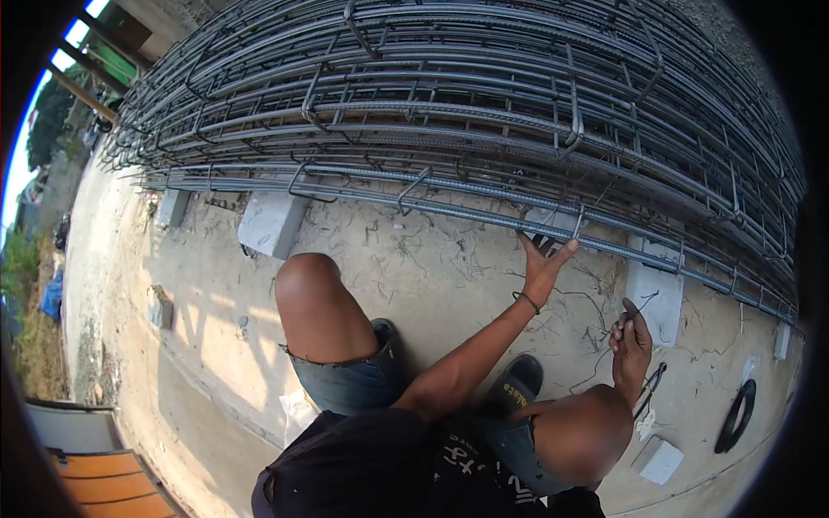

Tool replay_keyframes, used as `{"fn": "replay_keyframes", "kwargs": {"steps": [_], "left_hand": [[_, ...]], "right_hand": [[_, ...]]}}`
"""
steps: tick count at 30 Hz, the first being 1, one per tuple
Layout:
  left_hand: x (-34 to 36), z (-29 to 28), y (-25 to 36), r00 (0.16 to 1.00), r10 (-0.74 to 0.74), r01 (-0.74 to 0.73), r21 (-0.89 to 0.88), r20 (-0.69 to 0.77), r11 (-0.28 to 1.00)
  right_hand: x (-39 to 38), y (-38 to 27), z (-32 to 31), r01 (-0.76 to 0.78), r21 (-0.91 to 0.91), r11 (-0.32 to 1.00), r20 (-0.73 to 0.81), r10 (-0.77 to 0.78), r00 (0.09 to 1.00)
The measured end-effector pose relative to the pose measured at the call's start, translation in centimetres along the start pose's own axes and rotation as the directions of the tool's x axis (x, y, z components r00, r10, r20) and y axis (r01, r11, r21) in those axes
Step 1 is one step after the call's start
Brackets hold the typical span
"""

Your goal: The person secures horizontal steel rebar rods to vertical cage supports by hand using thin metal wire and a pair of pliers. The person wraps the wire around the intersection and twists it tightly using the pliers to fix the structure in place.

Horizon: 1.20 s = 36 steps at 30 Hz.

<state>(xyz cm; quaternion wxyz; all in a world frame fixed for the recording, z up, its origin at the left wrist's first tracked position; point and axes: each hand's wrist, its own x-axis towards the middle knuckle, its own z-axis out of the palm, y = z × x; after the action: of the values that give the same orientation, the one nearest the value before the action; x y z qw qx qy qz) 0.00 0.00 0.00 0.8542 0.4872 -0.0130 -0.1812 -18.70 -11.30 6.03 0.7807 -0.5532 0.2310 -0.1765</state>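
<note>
My left hand (pixel 546 263) grips the lower rebar (pixel 479 217) of the nearest steel cage, beside a square stirrup (pixel 579 223); some fingertips are hidden behind the bars. My right hand (pixel 631 341) is closed on a thin tie wire (pixel 648 297), held below the bars in front of a pale concrete block (pixel 658 276). A dark long-handled tool (pixel 656 380) lies on the ground to the right of that hand. Loose bits of wire are scattered on the concrete under the cage.
Stacked rebar cages (pixel 449 69) span the upper view, with concrete blocks (pixel 269 226) under them. A black wire coil (pixel 736 416) and a small block (pixel 658 459) lie at the right. My knees and sandaled feet are below. An orange panel (pixel 108 479) stands at lower left.
</note>
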Motion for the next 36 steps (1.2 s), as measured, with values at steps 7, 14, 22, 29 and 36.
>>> {"fn": "replay_keyframes", "kwargs": {"steps": [7,14,22,29,36], "left_hand": [[-0.2,-1.1,0.3,1.000,-0.026,0.026,-0.064,0.002,0.998],[-0.3,-2.3,-0.1,1.000,0.005,-0.005,0.023,-0.023,1.000],[-0.8,-3.6,-1.1,0.997,-0.035,0.038,0.039,-0.068,0.999],[-0.8,-6.5,-1.9,0.945,-0.225,0.248,0.073,-0.237,0.966],[0.6,-5.7,-2.2,0.927,-0.341,0.339,-0.039,-0.155,0.940]], "right_hand": [[1.2,3.7,1.0,-0.024,-0.380,0.925,-0.139,-0.032,0.990],[2.1,4.1,2.1,0.008,-0.445,0.896,-0.187,-0.101,0.977],[2.8,7.8,-1.3,0.258,-0.673,0.693,-0.047,-0.388,0.920],[2.9,4.7,0.8,0.028,-0.740,0.672,-0.213,-0.272,0.938],[5.4,2.4,1.8,0.170,-0.945,0.280,-0.010,-0.543,0.839]]}}
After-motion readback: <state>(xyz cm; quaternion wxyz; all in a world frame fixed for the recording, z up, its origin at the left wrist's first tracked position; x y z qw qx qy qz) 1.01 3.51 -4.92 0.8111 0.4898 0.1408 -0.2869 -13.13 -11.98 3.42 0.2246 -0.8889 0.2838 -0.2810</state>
